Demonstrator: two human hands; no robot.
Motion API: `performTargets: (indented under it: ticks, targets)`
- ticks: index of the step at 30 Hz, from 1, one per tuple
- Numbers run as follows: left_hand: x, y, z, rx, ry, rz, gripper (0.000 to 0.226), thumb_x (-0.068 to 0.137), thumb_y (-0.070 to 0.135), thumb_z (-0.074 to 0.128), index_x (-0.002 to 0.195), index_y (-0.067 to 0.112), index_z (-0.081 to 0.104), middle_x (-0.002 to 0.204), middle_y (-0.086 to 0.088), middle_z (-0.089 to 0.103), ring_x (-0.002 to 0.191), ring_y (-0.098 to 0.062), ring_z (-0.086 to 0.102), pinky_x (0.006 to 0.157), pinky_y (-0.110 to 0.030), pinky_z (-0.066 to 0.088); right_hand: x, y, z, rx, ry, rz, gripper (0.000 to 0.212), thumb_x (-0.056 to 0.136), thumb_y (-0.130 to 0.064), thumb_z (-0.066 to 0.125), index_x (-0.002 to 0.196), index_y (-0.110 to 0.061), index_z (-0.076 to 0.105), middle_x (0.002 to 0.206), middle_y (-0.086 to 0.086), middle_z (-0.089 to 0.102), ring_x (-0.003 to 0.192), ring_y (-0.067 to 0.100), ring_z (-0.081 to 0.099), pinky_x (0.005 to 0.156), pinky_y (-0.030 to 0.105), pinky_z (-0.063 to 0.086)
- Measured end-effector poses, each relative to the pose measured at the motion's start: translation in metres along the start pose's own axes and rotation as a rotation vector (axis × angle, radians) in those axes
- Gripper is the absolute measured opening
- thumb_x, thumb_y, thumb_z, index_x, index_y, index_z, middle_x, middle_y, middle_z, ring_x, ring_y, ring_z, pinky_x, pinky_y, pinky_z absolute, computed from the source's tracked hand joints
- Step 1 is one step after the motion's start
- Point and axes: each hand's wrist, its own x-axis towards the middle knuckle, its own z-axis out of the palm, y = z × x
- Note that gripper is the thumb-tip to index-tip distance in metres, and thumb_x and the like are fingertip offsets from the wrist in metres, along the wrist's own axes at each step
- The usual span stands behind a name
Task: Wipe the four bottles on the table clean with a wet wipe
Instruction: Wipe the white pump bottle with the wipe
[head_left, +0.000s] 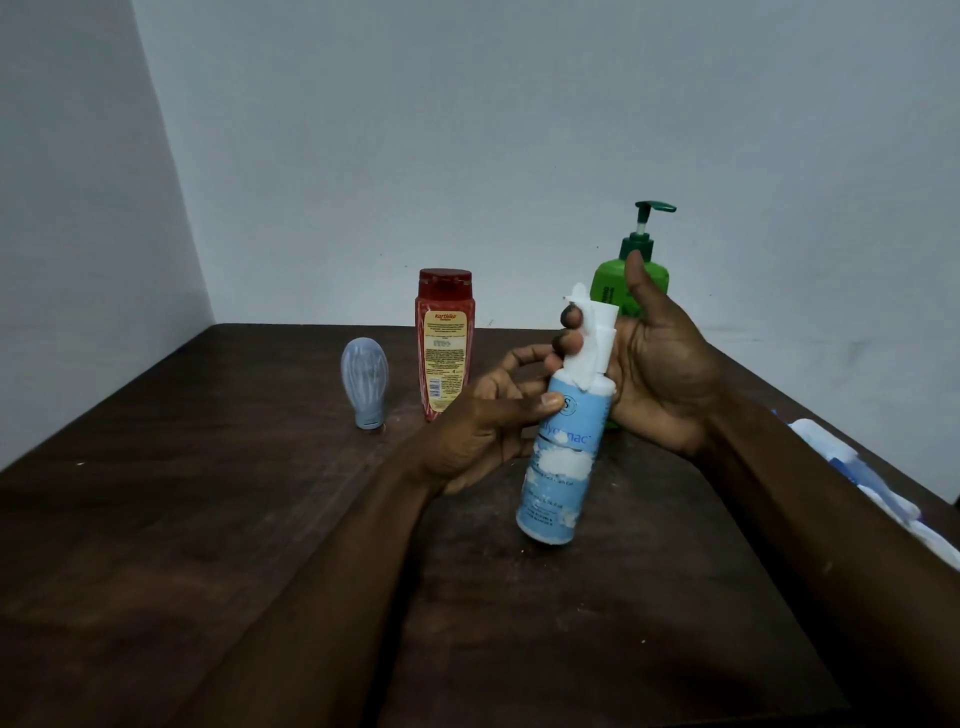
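1 tilted blue bottle (558, 457): left hand (478, 436) grips its body, right hand (660, 374) curls a wet wipe (582, 364) round its cap.

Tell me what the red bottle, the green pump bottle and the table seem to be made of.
Red bottle: probably plastic, with a slight sheen on its moulded cap and a printed label.
Green pump bottle: smooth bright plastic, with a darker green pump head that looks moulded.
Table: dark wood or wood-look laminate, matt, with grain streaks and pale scuffs.

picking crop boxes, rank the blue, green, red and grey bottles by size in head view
1. blue bottle, though it is held nearer the camera, so unsure
2. green pump bottle, partly hidden
3. red bottle
4. grey bottle
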Motion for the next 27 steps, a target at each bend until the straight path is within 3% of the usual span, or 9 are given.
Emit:
performTargets:
  ticks: [2,6,9,13,16,21,25,27]
  targets:
    - [0.000,-0.002,-0.001,-0.008,0.001,-0.004,0.057,0.090,-0.001,0.052,0.142,0.011,0.033,0.113,-0.007,0.070,0.097,-0.016,0.069,0.077,-0.032,0.058,0.000,0.001,0.000,0.012,0.002,-0.004,0.071,0.093,-0.075,0.025,0.078,-0.013,0.056,0.070,0.004,0.058,0.075,0.022,0.055,0.073,0.034,0.051]
    - [0.001,-0.002,-0.001,-0.015,0.009,-0.002,0.061,0.085,0.006,0.070,0.136,0.014,0.038,0.116,-0.012,0.069,0.108,-0.024,0.066,0.094,-0.042,0.054,0.001,0.004,0.002,0.069,-0.002,-0.041,0.065,0.097,-0.068,0.024,0.078,-0.014,0.054,0.072,0.003,0.056,0.071,0.019,0.056,0.070,0.030,0.052]
    - [0.002,-0.001,-0.001,-0.027,0.009,0.006,0.069,0.072,0.021,0.086,0.127,0.017,0.045,0.119,-0.018,0.068,0.110,-0.030,0.065,0.098,-0.048,0.050,0.003,0.010,0.000,0.122,0.083,-0.097,0.054,0.101,-0.056,0.030,0.088,-0.013,0.060,0.078,0.003,0.058,0.075,0.017,0.056,0.082,0.031,0.050]
    - [0.002,0.000,0.000,-0.001,0.029,-0.006,0.071,0.073,0.021,0.084,0.130,0.018,0.042,0.120,-0.015,0.069,0.111,-0.029,0.066,0.096,-0.048,0.052,0.007,0.020,-0.003,0.178,0.267,-0.189,0.037,0.102,-0.038,0.045,0.108,-0.007,0.065,0.086,0.007,0.066,0.075,0.018,0.065,0.075,0.032,0.056]
    - [0.002,-0.001,0.000,0.073,0.075,-0.004,0.059,0.086,0.010,0.072,0.134,0.019,0.038,0.120,-0.009,0.070,0.110,-0.026,0.066,0.095,-0.048,0.052,0.006,0.021,-0.004,0.181,0.319,-0.306,0.029,0.098,-0.027,0.053,0.118,-0.008,0.061,0.094,0.007,0.071,0.083,0.018,0.067,0.078,0.034,0.057]
    - [0.002,0.000,-0.004,0.145,0.093,-0.003,0.048,0.089,0.010,0.060,0.131,0.021,0.040,0.118,-0.009,0.070,0.107,-0.026,0.067,0.091,-0.048,0.052,-0.006,0.014,0.000,-0.244,0.418,-0.528,0.024,0.101,-0.025,0.051,0.106,-0.012,0.071,0.098,-0.001,0.077,0.086,0.011,0.073,0.075,0.026,0.057]
    - [0.002,-0.001,-0.003,0.204,0.099,-0.016,0.050,0.087,0.013,0.064,0.130,0.022,0.040,0.117,-0.008,0.070,0.107,-0.028,0.066,0.088,-0.046,0.053,-0.013,0.005,-0.007,-0.759,0.455,-0.656,0.017,0.095,-0.020,0.065,0.105,-0.013,0.077,0.102,-0.003,0.077,0.101,0.011,0.071,0.092,0.028,0.054]
    - [0.003,-0.001,-0.004,0.223,0.105,-0.017,0.051,0.086,0.014,0.064,0.131,0.022,0.040,0.118,-0.010,0.069,0.108,-0.030,0.065,0.088,-0.047,0.053,-0.015,-0.001,-0.008,-0.956,0.431,-0.693,0.015,0.092,-0.019,0.070,0.104,-0.017,0.078,0.100,-0.008,0.077,0.100,0.005,0.070,0.090,0.023,0.053]
